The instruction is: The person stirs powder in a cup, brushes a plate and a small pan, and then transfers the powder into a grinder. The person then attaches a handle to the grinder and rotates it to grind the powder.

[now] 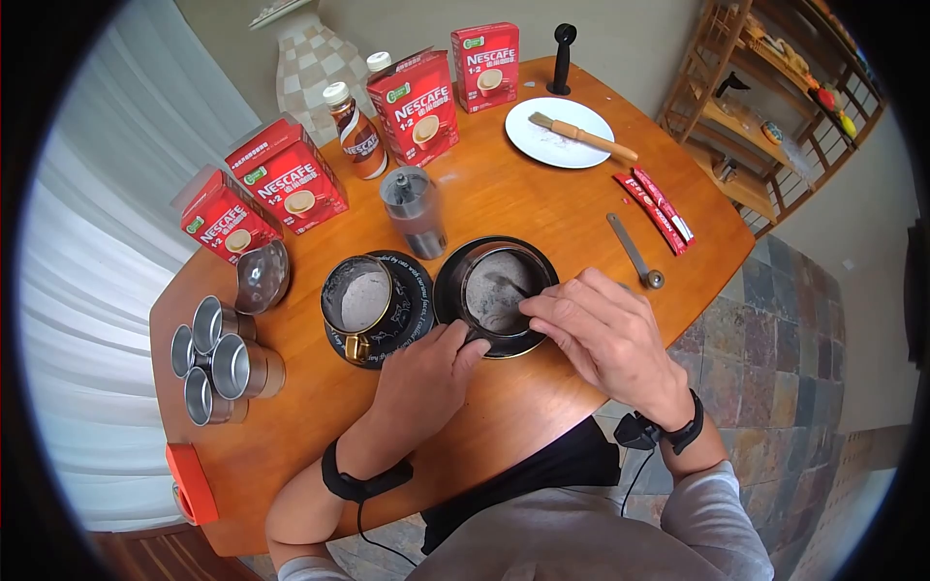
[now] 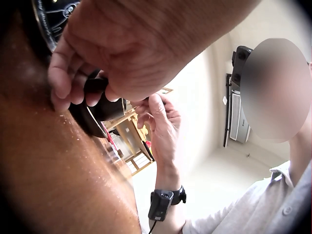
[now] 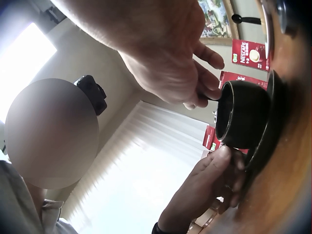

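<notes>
A black cup (image 1: pixel 481 320) with a greyish, frothy filling stands on a black saucer (image 1: pixel 547 259) in the head view. My left hand (image 1: pixel 423 378) grips its handle, a dark piece between thumb and fingers in the left wrist view. Over the rim, my right hand (image 1: pixel 615 334) pinches a slim dark spoon (image 1: pixel 511 285); its lower end dips into the froth. Just left of this cup sits another black cup (image 1: pixel 332 290) with a gold handle and pale powdery-looking contents, on a lettered black saucer (image 1: pixel 412 281).
Behind the cups stand a grey grinder (image 1: pixel 414 208), a brown bottle (image 1: pixel 356 136) and several red Nescafe boxes (image 1: pixel 423 108). Metal cups (image 1: pixel 242 368) and a clear bowl (image 1: pixel 263 278) are at left. To the right lie a brush (image 1: pixel 586 138) on a white plate (image 1: pixel 531 142), red sachets (image 1: pixel 654 208) and a measuring scoop (image 1: pixel 635 252).
</notes>
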A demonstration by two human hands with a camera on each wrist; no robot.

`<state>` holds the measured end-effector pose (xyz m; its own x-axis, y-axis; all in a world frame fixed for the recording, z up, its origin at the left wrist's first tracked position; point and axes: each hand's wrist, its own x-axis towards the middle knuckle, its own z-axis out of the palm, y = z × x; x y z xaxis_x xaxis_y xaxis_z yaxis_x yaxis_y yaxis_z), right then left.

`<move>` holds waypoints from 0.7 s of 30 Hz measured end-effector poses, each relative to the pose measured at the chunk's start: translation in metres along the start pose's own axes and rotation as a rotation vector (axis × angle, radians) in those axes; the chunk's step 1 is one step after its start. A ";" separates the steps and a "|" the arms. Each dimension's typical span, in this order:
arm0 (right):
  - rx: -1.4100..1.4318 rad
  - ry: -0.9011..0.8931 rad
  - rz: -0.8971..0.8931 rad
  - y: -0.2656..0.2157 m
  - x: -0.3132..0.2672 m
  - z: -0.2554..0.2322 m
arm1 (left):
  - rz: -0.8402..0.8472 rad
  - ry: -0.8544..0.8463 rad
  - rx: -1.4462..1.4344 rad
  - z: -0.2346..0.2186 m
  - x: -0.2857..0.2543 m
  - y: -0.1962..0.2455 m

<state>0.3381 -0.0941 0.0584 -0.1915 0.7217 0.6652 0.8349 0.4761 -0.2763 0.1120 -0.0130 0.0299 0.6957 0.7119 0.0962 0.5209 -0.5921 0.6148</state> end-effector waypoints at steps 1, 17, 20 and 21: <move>0.018 0.003 -0.001 0.000 0.000 0.000 | -0.030 -0.012 -0.019 -0.001 0.000 0.002; 0.131 -0.107 -0.011 0.000 -0.001 -0.002 | 0.063 0.018 0.044 0.002 0.000 -0.006; 0.143 -0.139 0.002 0.002 -0.001 -0.005 | 0.062 0.013 0.047 0.001 0.000 -0.006; 0.142 -0.141 0.007 0.002 0.000 -0.005 | 0.068 0.025 0.042 0.003 0.000 -0.007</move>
<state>0.3425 -0.0959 0.0615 -0.2647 0.7836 0.5621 0.7569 0.5300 -0.3824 0.1098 -0.0106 0.0232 0.7178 0.6784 0.1566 0.4933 -0.6542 0.5733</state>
